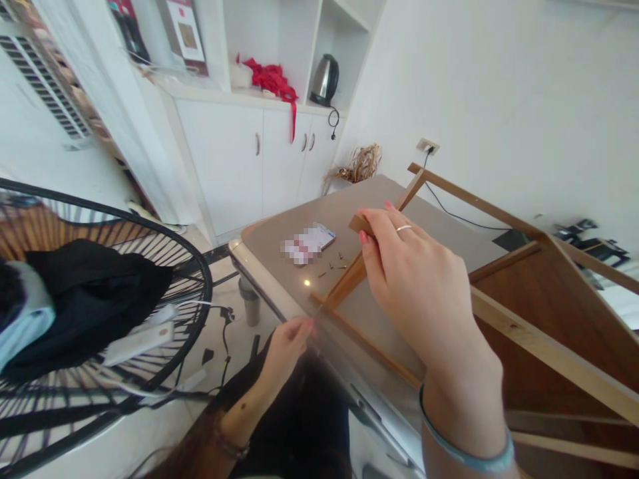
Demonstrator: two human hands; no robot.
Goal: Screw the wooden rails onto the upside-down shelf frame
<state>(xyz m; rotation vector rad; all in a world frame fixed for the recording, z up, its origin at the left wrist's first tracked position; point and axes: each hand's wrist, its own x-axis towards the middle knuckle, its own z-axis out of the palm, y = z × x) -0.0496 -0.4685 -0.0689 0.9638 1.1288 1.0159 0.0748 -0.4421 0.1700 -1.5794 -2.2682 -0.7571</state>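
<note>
Nearest the camera, the right hand point(419, 286) reaches over the wooden frame point(476, 201), fingers curled close around a squared wooden end point(356, 225); whether that piece is joined to the frame cannot be told, since the hand covers the rest. This grip probably steadies the wood while the other hand works lower down. Just beside the frame's near left corner, the left hand point(288, 342) is almost closed, thumb and fingertips pinched, seemingly on a thin, pale thing point(320, 309) too blurred to identify. The frame itself rests on the bench point(279, 226), a brown panel point(564, 293) among its bars, and seems laid so as to bring a corner within comfortable reach. Left of the frame, small screws point(342, 267) lie loose, likely placed for easy picking up. Just past them, also left of the frame, a phone point(327, 234) lies screen up, perhaps for glancing at. Well apart on the frame's left, a black chair point(208, 286) holds dark cloth point(94, 293).
</note>
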